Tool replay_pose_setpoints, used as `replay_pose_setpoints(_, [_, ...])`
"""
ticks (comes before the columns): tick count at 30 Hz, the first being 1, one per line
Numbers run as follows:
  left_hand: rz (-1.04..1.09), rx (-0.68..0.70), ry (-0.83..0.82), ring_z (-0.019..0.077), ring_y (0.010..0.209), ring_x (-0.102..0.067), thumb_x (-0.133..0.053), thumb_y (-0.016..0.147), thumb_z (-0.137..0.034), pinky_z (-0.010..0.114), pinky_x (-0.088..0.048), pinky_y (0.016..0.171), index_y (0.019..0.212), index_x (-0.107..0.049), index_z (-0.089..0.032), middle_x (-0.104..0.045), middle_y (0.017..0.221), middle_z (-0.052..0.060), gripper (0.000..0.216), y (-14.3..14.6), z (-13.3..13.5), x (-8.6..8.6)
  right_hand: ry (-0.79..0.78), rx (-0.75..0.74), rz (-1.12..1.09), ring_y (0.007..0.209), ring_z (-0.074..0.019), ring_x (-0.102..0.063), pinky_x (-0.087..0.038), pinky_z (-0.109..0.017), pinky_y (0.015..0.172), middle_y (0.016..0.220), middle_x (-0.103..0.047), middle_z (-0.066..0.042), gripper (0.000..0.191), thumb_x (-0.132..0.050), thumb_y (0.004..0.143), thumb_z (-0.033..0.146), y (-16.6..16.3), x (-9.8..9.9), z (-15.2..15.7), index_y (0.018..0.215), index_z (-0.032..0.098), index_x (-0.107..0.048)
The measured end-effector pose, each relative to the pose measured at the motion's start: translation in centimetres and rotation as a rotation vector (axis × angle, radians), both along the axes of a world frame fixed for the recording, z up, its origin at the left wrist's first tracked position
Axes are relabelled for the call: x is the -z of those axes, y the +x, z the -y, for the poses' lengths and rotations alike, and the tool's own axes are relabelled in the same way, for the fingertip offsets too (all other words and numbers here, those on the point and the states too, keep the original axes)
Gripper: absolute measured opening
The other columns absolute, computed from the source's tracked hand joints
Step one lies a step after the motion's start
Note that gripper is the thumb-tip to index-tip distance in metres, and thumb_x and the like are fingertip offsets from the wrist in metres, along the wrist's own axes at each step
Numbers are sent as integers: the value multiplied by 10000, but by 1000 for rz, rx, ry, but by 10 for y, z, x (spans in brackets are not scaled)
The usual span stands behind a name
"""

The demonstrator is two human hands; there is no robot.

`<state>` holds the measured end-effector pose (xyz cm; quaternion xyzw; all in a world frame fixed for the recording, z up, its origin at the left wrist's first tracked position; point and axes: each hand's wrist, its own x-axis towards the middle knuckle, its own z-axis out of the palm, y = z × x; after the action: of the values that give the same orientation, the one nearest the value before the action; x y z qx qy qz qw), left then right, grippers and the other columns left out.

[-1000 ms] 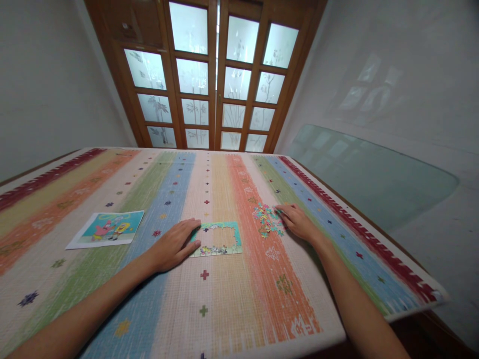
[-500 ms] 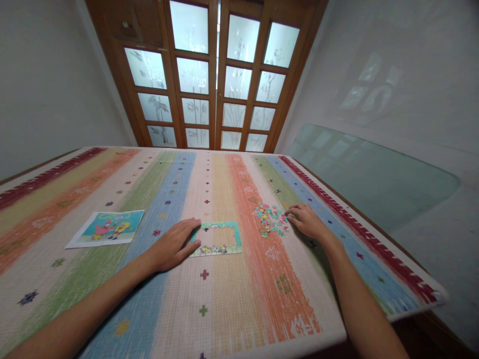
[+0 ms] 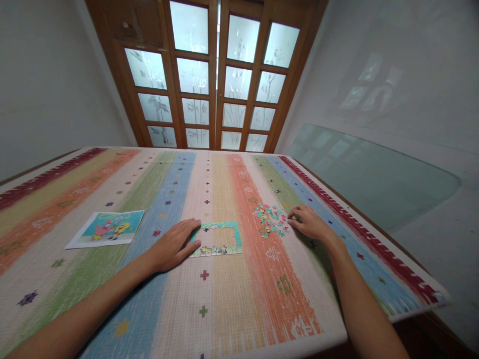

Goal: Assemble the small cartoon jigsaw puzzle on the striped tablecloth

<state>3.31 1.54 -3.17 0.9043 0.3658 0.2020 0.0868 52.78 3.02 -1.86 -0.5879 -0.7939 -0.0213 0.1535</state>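
Observation:
A partly built jigsaw puzzle (image 3: 219, 239), a teal frame of joined edge pieces with a bare middle, lies on the striped tablecloth (image 3: 224, 309). My left hand (image 3: 174, 247) rests flat and open on the cloth, fingertips touching the puzzle's left edge. A pile of loose puzzle pieces (image 3: 270, 220) lies to the right of it. My right hand (image 3: 309, 223) sits at the pile's right side with fingers curled, fingertips at the outermost pieces; whether a piece is pinched is not visible.
A cartoon reference picture (image 3: 107, 228) lies on the cloth at the left. A glass sheet (image 3: 366, 174) leans against the right wall. Wooden doors with frosted panes (image 3: 213, 75) stand beyond the table's far edge. The table's right edge runs close to my right forearm.
My right hand has slid from on top of the loose pieces to the pile's right side. The left hand and the puzzle have stayed put.

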Motion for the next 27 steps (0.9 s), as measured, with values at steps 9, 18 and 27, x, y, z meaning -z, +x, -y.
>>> replay_pose_setpoints(9, [-3, -3, 2, 311, 1365, -525, -406, 1049, -484, 506, -420, 1161, 1436, -447, -176, -566, 1463, 159, 497, -1, 0, 2, 106, -167, -22, 1175, -285, -574, -423, -473, 1054, 1237, -664, -116, 324, -464, 1032, 378, -60, 8, 1, 1173, 239, -721])
replay_pose_setpoints(18, [-3, -3, 0, 314, 1359, -532, -402, 1048, -484, 510, -418, 1159, 1436, -449, -181, -570, 1456, 166, 494, 0, 1, -1, 119, -180, 6, 1134, -300, -580, -438, -475, 1013, 1228, -685, -118, 298, -511, 1019, 406, -79, 9, 5, 1156, 230, -708])
replay_pose_setpoints(27, [-5, 2, 2, 314, 1353, -538, -394, 1048, -489, 507, -422, 1160, 1427, -459, -170, -571, 1457, 168, 499, 0, 1, -1, 116, -158, -1, 1168, -289, -605, -429, -472, 1049, 1262, -688, -128, 335, -431, 1028, 321, -68, 8, 2, 1210, 221, -693])
